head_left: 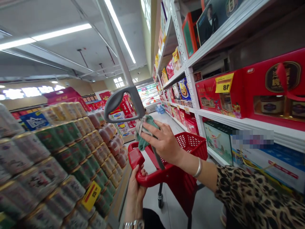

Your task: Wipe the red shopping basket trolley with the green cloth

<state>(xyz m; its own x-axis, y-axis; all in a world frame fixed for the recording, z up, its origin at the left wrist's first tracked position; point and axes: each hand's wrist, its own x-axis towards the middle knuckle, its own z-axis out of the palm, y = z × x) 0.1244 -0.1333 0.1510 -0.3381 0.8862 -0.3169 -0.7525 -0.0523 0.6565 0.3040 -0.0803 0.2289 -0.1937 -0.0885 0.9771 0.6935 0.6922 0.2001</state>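
In a supermarket aisle, the left hand (134,194) wraps around the red handle (135,156) of a wheeled shopping basket (188,149), its fingers (140,171) curled closed over the plastic, a grip that seems meant to steady the basket and keep it close to the person. The right hand (164,141), coming out of a leopard-print sleeve (252,197) with a silver bangle (197,167) at the wrist, is raised above the basket, its fingers (154,127) bent closed on a crumpled green cloth (144,133). A gray D-shaped plastic grip (111,103) stands up beyond that hand, with a dark shaft (158,157) running down past the cloth toward the basket. What tool it belongs to cannot be told, and the cloth is bunched against it, so whether the hand also has hold of the shaft stays hidden. A metal wristwatch (133,224) shows on the left wrist. To the left, cans (59,143) stand in tight stepped rows, a layout that seems chosen to keep their labels facing the aisle, with a yellow price tag (91,195) at the front. To the right, white metal shelving (192,82) carries red gift boxes (274,89), with a yellow tag (224,82) fixed where shoppers can read it.
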